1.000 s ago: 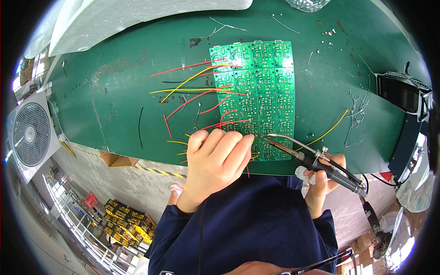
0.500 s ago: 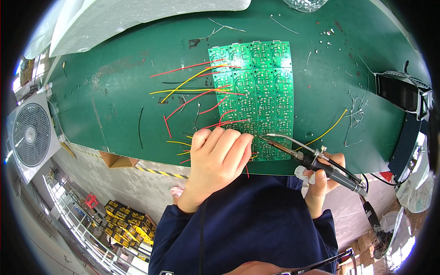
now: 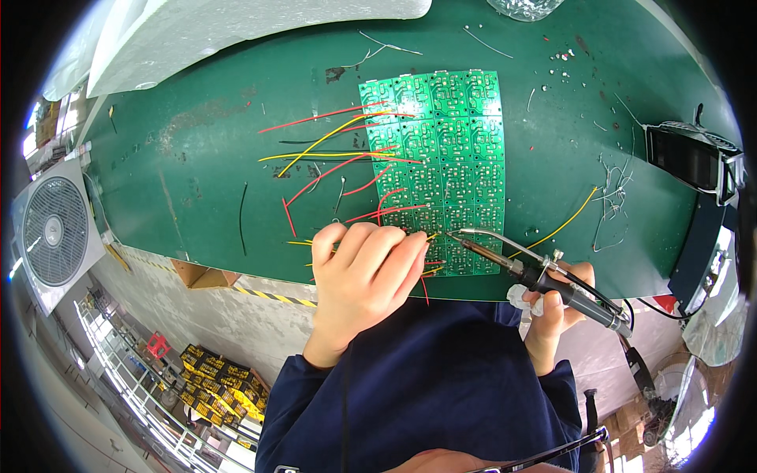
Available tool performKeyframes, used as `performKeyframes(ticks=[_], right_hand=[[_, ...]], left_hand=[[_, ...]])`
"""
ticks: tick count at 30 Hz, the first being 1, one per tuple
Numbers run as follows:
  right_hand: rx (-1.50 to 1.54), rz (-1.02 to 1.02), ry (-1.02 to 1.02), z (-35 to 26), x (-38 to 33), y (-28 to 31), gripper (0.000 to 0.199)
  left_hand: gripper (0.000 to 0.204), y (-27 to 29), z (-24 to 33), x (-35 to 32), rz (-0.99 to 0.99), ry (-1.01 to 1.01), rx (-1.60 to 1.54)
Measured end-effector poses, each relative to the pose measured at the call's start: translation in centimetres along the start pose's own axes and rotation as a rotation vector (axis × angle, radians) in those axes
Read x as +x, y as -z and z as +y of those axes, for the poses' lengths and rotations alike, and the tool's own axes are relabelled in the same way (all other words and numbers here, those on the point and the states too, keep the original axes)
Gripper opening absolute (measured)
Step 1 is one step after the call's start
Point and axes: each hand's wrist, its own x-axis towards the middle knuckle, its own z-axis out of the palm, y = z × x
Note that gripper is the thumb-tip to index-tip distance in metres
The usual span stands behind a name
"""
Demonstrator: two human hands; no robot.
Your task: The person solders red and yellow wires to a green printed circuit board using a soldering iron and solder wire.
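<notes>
A green circuit board panel (image 3: 461,142) lies on the green tabletop, with red and yellow wires (image 3: 315,148) joined along its left side. My left hand (image 3: 367,272) is closed over the panel's lower left part, pinching a yellow wire (image 3: 431,236) whose end sticks out past the fingertips; the rest of it is hidden under the hand. In my right hand (image 3: 556,303) is a soldering iron (image 3: 544,280) with a thin metal feed tube (image 3: 505,236) beside its shaft. The iron's tip points left, just above the board, close to the yellow wire's end; whether it touches cannot be made out.
Loose wires lie about: a black one (image 3: 243,219) at left and a yellow one (image 3: 556,231) at right, near tangled wire scraps (image 3: 613,197). A dark boxy device (image 3: 686,162) stands at the right edge. White foam wrapping (image 3: 236,35) covers the far left. A fan (image 3: 54,230) is beyond the table.
My left hand has shifted slightly left and down, and the yellow wire's end now shows beyond its fingertips. The soldering iron has barely moved.
</notes>
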Motion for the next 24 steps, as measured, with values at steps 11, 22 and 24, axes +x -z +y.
performKeyframes(ticks=[11,22,24], right_hand=[[0.015,0.014,-0.007,0.0,0.0,-0.1,0.03],[0.057,-0.003,-0.001,0.0,0.2,0.0,0.028],[0.039,0.009,0.0,0.0,0.1,0.1,0.028]], left_hand=[[0.021,0.4,-0.4,-0.4,0.025,0.009,0.023],[0.018,1.0,-0.4,-0.4,0.041,0.051,0.025],[0.018,0.7,-0.6,-0.5,0.033,0.034,0.027]])
